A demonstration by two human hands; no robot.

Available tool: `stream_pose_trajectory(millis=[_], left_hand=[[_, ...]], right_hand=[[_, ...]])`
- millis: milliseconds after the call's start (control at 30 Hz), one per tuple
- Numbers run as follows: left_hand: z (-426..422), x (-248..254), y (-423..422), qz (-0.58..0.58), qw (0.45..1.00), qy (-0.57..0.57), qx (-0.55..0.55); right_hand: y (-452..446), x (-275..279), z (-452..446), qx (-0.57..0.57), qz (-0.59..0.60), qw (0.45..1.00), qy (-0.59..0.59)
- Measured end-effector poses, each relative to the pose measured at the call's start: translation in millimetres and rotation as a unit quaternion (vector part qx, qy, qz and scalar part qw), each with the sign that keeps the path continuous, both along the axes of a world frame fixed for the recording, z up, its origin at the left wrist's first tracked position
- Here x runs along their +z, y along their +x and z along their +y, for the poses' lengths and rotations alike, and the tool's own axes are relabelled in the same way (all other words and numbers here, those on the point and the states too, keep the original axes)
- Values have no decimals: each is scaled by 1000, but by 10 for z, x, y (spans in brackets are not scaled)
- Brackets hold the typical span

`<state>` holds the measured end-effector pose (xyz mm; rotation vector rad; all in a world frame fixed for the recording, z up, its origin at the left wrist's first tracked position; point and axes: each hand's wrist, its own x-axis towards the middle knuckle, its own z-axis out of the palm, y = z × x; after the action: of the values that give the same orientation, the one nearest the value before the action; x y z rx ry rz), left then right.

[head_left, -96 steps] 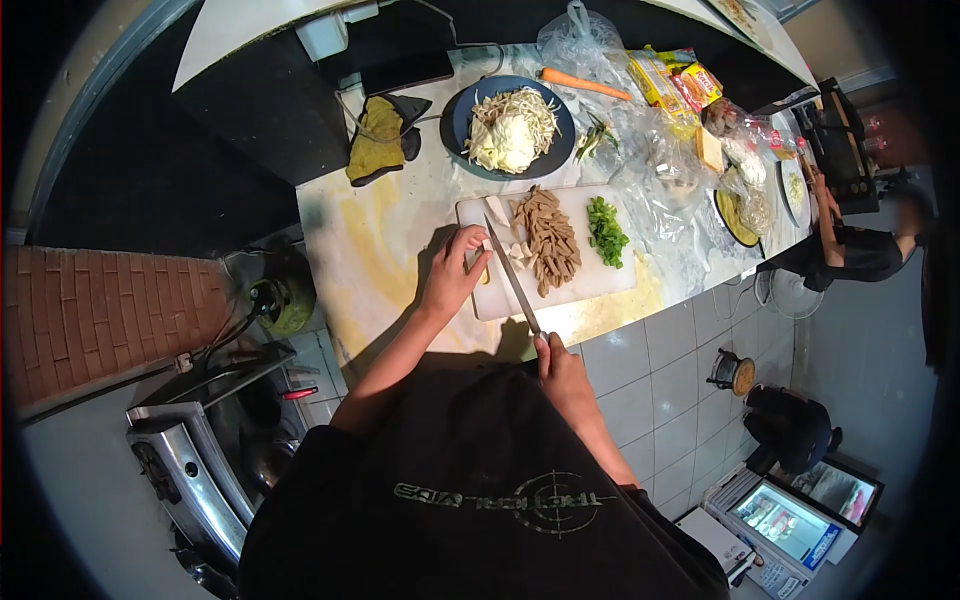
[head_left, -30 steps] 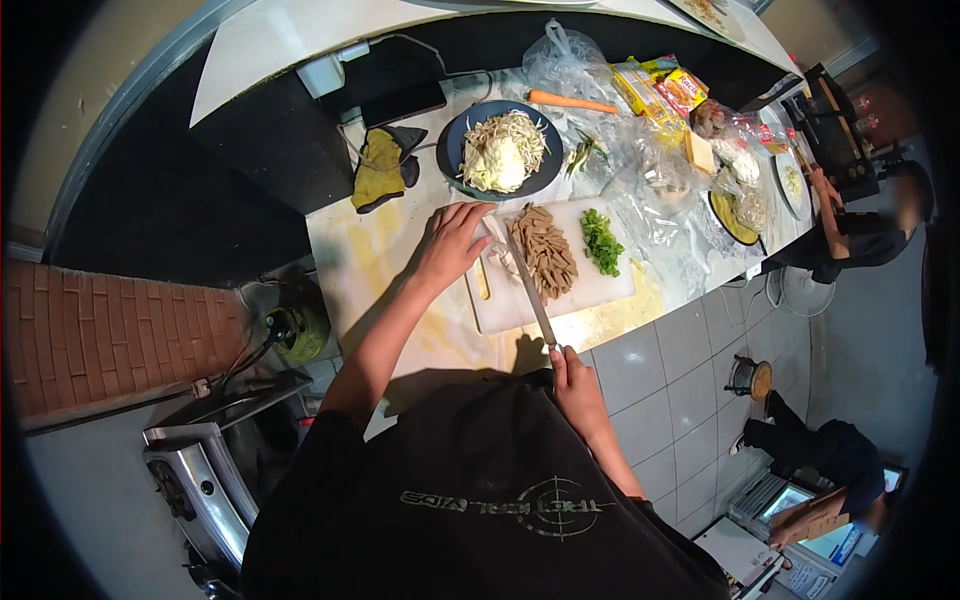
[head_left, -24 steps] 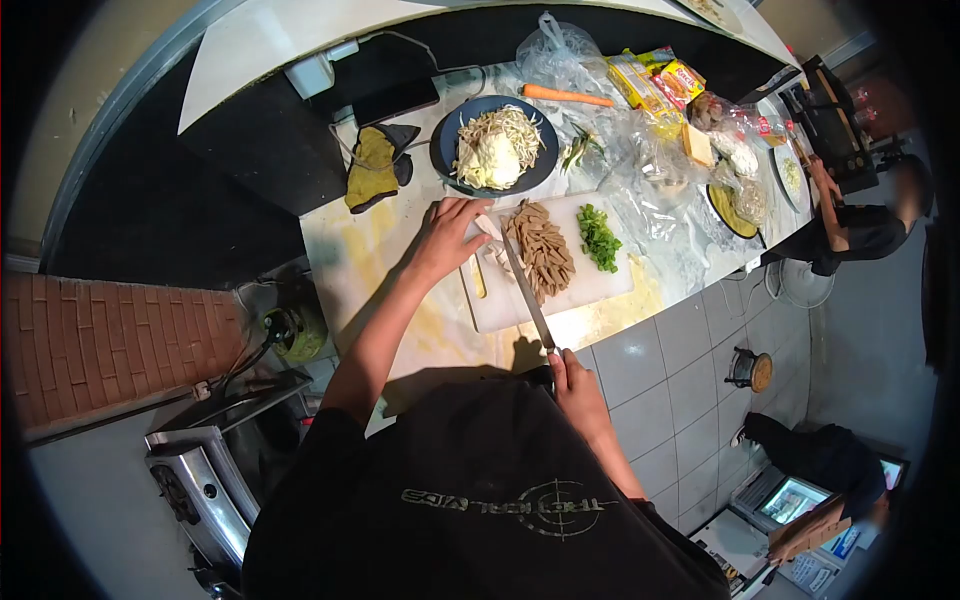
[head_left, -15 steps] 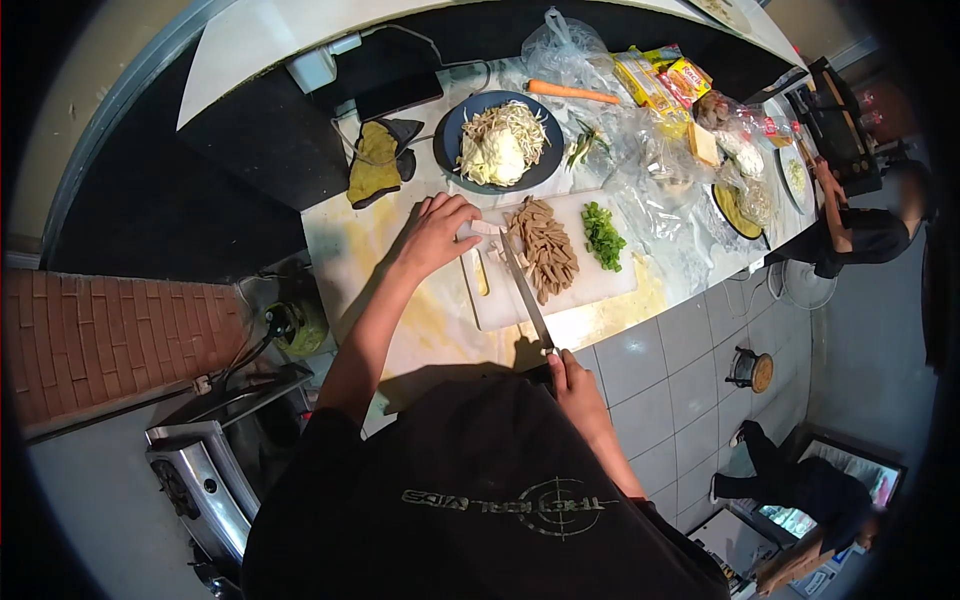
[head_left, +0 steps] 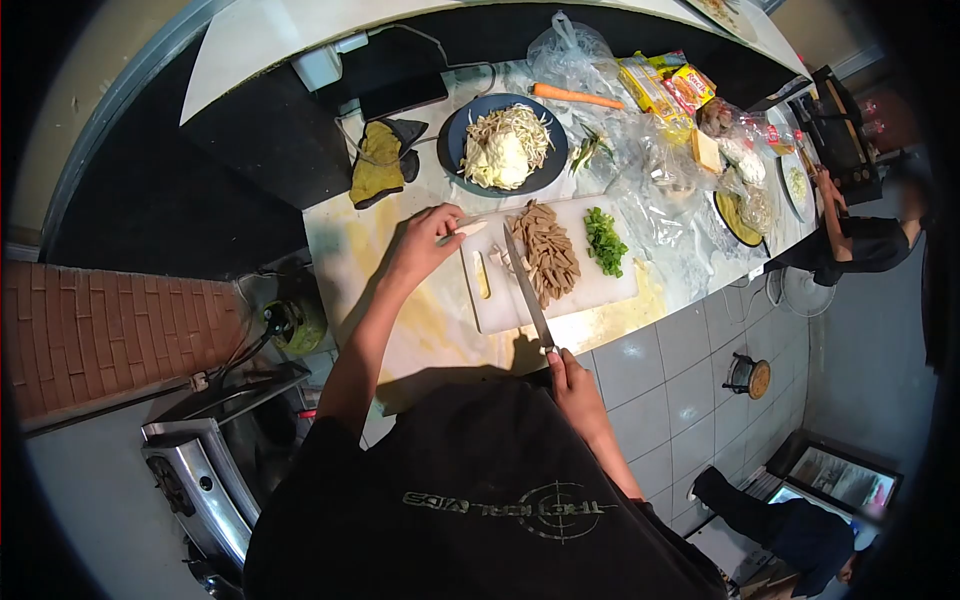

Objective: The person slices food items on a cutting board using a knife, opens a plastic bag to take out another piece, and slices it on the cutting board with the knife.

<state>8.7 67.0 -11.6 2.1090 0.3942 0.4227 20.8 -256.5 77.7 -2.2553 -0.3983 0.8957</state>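
A pale strip of food (head_left: 470,228) is pinched between the fingers of my left hand (head_left: 428,242), at the far left corner of the white cutting board (head_left: 500,318). My right hand (head_left: 578,392) is closed round the handle of a kitchen knife (head_left: 529,292). Its blade lies across the board, tip pointing away, between small pale cut pieces (head_left: 499,256) and a heap of brown sliced strips (head_left: 548,255). On the board's right side sits a pile of chopped green leaves or onion (head_left: 604,240).
Behind the board stands a dark plate (head_left: 549,183) of bean sprouts and shredded white vegetable. A yellow-black glove or cloth (head_left: 377,170), a carrot (head_left: 577,96), plastic bags (head_left: 665,170) and yellow packets (head_left: 648,85) lie around it. Two other people are at the right; a stool (head_left: 748,375) stands on the floor.
My left hand has drawn slightly left with the pale strip, which now sits apart from the blade. The knife has barely moved. The person at lower right has shifted.
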Motion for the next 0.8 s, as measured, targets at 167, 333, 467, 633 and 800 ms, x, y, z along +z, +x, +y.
stream_pose_trajectory(millis=[167, 333, 467, 633, 800], left_hand=[[51, -35, -185, 41, 996, -81, 19], [-70, 14, -218, -12, 999, -1, 32], [-127, -130, -231, -27, 999, 21, 32], [-224, -123, -218, -52, 998, -16, 44], [-238, -190, -214, -63, 997, -11, 53]], right_hand=[[-12, -139, 138, 31, -16, 999, 28], [26, -199, 414, 55, -27, 998, 8], [55, -256, 465, 71, -42, 997, 14], [40, -270, 459, 96, -73, 992, -19], [3, -230, 482, 102, -99, 989, -34]])
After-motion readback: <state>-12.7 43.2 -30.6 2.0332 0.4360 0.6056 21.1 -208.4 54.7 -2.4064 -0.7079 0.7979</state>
